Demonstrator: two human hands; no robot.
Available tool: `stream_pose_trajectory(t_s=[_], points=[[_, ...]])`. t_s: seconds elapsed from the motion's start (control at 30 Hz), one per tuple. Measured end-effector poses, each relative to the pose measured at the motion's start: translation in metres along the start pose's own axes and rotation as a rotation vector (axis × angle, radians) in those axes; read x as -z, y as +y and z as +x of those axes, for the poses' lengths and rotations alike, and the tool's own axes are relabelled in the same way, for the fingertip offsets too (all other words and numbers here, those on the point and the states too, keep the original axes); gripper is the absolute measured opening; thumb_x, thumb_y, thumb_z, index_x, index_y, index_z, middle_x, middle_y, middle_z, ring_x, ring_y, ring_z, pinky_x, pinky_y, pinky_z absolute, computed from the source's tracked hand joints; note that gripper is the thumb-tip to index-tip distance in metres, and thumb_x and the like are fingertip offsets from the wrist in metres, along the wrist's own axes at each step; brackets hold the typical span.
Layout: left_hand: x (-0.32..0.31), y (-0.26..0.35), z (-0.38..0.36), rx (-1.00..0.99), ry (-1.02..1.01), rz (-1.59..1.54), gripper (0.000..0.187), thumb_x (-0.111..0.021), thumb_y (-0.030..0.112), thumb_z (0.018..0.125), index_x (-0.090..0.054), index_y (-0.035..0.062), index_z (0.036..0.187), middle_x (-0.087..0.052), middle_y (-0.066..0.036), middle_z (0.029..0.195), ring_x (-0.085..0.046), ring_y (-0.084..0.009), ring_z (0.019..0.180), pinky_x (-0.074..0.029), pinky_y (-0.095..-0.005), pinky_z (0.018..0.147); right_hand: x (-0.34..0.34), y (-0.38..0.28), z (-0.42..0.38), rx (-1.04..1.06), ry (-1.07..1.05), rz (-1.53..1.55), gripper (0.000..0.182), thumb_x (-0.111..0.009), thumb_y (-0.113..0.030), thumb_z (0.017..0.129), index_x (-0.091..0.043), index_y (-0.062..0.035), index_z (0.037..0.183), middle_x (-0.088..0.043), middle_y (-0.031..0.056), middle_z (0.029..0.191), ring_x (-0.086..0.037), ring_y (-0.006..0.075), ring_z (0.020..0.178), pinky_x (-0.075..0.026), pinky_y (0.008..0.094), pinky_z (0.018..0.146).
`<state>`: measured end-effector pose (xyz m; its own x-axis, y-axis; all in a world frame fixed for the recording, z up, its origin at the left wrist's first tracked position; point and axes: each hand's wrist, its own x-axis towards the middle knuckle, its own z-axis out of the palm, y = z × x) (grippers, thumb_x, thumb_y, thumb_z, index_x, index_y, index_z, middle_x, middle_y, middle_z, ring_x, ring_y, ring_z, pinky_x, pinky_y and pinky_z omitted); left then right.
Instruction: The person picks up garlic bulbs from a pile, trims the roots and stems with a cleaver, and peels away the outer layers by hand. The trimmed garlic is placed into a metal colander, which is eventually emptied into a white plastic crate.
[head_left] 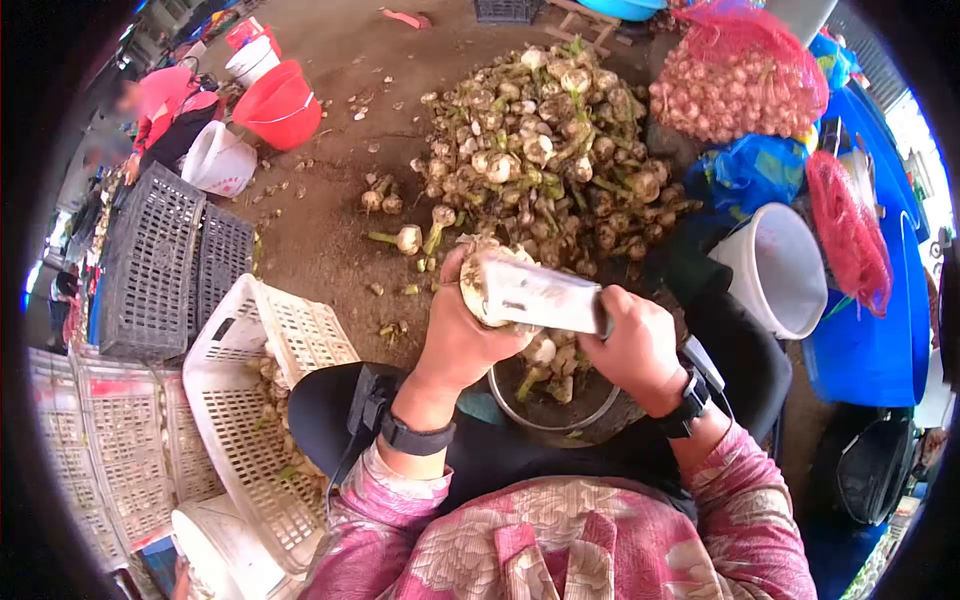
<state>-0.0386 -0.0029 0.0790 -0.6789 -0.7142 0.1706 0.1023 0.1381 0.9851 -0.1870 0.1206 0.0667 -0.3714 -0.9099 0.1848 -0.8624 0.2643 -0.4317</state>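
Observation:
In the head view, my left hand [457, 335] is closed round a large pale bulb [476, 290] with dry, rough skin. My right hand [640, 345] grips the dark handle end of a wide flat blade [541, 294], which lies against or just over the bulb's right side. The blade hides part of the bulb. Below my hands, between my knees, a round metal-rimmed basin [508, 408] holds cut stems and bulb pieces. A big heap of bulbs with green stems [545, 150] lies on the ground in front.
White crate [215, 375] and black crates [150, 265] stand left. Red bucket [280, 108] is farther back, near a person in pink [165, 95]. On the right are a white bucket [780, 270], a blue tub [865, 350] and a red net sack of bulbs [735, 85].

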Motion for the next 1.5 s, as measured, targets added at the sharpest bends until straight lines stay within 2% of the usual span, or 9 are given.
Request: stream_pose_trajectory(t_s=[0.07, 0.13, 0.3, 0.37, 0.53, 0.63, 0.87, 1.3, 1.5], points=[[0.004, -0.009, -0.005, -0.073, -0.064, 0.006, 0.029, -0.067, 0.018, 0.066, -0.062, 0.0054, 0.092, -0.064, -0.006, 0.091, -0.057, -0.0132, 0.092, -0.033, -0.034, 0.095, -0.001, -0.008, 0.001, 0.092, -0.005, 0.013, 0.029, -0.068, -0.025, 0.06, -0.053, -0.0063, 0.077, -0.058, 0.0101, 0.067, -0.059, 0.0282, 0.061, -0.048, 0.0376, 0.054], [-0.004, -0.013, -0.003, 0.388, 0.084, -1.093, 0.022, -0.053, 0.021, 0.081, -0.059, 0.007, 0.097, -0.064, -0.008, 0.09, -0.059, -0.0172, 0.09, -0.042, -0.0363, 0.086, -0.005, -0.011, 0.001, 0.181, -0.033, 0.046, 0.03, -0.068, -0.026, 0.058, -0.054, -0.0077, 0.077, -0.057, 0.0094, 0.066, -0.058, 0.028, 0.058, -0.048, 0.0379, 0.053], [-0.004, -0.046, 0.01, 0.531, 0.068, -0.894, 0.039, -0.041, 0.042, 0.085, -0.057, 0.0061, 0.091, -0.062, -0.011, 0.09, -0.059, -0.0251, 0.085, -0.046, -0.0393, 0.081, -0.008, -0.014, 0.006, 0.29, -0.022, 0.16, 0.03, -0.068, -0.028, 0.057, -0.054, -0.0079, 0.075, -0.056, 0.0098, 0.062, -0.057, 0.0287, 0.057, -0.046, 0.0385, 0.052], [0.0, -0.043, 0.015, 0.786, -0.191, -1.482, 0.04, -0.043, 0.043, 0.084, -0.057, 0.0062, 0.092, -0.062, -0.011, 0.09, -0.059, -0.0256, 0.085, -0.046, -0.0396, 0.081, -0.013, -0.008, 0.009, 0.272, -0.03, 0.188, 0.03, -0.068, -0.027, 0.057, -0.054, -0.0076, 0.075, -0.056, 0.0105, 0.062, -0.057, 0.0291, 0.056, -0.046, 0.0387, 0.053], [0.0, -0.034, -0.008, -0.303, -0.136, 0.32, 0.028, -0.063, 0.016, 0.068, -0.055, 0.0032, 0.091, -0.061, -0.005, 0.087, -0.058, -0.0168, 0.079, -0.043, -0.0296, 0.079, -0.05, 0.03, 0.01, -0.16, -0.175, 0.239, 0.023, -0.064, -0.025, 0.064, -0.059, -0.0059, 0.076, -0.059, 0.0143, 0.065, -0.059, 0.0317, 0.063, -0.048, 0.0391, 0.057], [-0.011, 0.004, -0.001, -0.071, -0.011, -0.143, 0.045, -0.066, 0.004, 0.057, -0.05, -0.0001, 0.099, -0.06, -0.006, 0.089, -0.057, -0.0143, 0.085, -0.042, -0.0286, 0.082, -0.072, 0.097, -0.007, -0.522, -0.153, 0.194, 0.025, -0.061, -0.025, 0.071, -0.062, -0.0042, 0.085, -0.061, 0.0173, 0.071, -0.061, 0.0324, 0.07, -0.05, 0.0395, 0.064], [-0.002, -0.007, 0.009, -0.035, 0.119, -0.403, 0.091, -0.085, 0.025, 0.051, -0.033, 0.002, 0.121, -0.05, -0.009, 0.113, -0.053, -0.0176, 0.098, -0.044, -0.0303, 0.085, -0.032, 0.033, 0.029, -0.356, 0.181, 0.287, 0.022, -0.061, -0.02, 0.071, -0.059, 0.0003, 0.079, -0.058, 0.0217, 0.067, -0.058, 0.0364, 0.067, -0.048, 0.0391, 0.06], [0.009, -0.007, 0.0, -0.076, 0.327, -0.499, 0.068, -0.072, 0.014, 0.064, -0.035, 0.0058, 0.121, -0.049, -0.006, 0.108, -0.051, -0.0174, 0.098, -0.041, -0.0317, 0.087, 0.023, -0.026, 0.038, -0.073, 0.216, 0.513, 0.018, -0.06, -0.019, 0.071, -0.059, -0.0009, 0.076, -0.056, 0.0185, 0.062, -0.058, 0.0339, 0.061, -0.046, 0.0368, 0.057], [0.026, 0.027, 0.0, -0.086, 0.185, -0.748, 0.054, -0.065, 0.007, 0.067, -0.041, 0.0035, 0.116, -0.053, -0.01, 0.105, -0.054, -0.0245, 0.096, -0.046, -0.0381, 0.083, -0.092, 0.071, -0.002, -0.303, -0.465, 0.188, 0.027, -0.058, -0.022, 0.07, -0.06, 0.0026, 0.081, -0.058, 0.0237, 0.073, -0.057, 0.0373, 0.075, -0.046, 0.0394, 0.069]])
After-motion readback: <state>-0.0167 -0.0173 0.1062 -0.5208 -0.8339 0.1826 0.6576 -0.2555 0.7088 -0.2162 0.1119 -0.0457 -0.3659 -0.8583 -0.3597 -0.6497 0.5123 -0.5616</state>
